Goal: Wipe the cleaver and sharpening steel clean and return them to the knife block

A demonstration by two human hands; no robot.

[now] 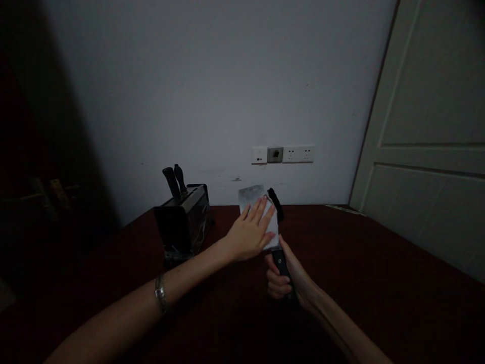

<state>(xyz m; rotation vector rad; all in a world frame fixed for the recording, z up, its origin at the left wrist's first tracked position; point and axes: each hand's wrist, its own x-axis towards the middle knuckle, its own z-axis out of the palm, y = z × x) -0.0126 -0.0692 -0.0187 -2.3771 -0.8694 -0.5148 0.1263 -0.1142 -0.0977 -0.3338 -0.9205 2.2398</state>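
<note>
The cleaver (pixel 250 191) is to the right of the knife holder (pixel 181 227), held above the dark red table (pixel 337 253). Its long axis runs obliquely away from the person: the broad blade's far end points forward and somewhat left, while the black handle comes back toward the person and to the right, the side away from the holder. The right hand (pixel 282 278) is closed around that handle, fingers curled under it. The left hand (pixel 250 231), between holder and handle, lies flat, fingers extended and slightly spread, pressing a white sheet (pixel 273 239), cloth or paper, against the blade; it is not wrapped around anything. Two black knife handles (pixel 179 178) rise from the holder's top. Beyond and right of the holder are wall sockets (pixel 298 154).
</note>
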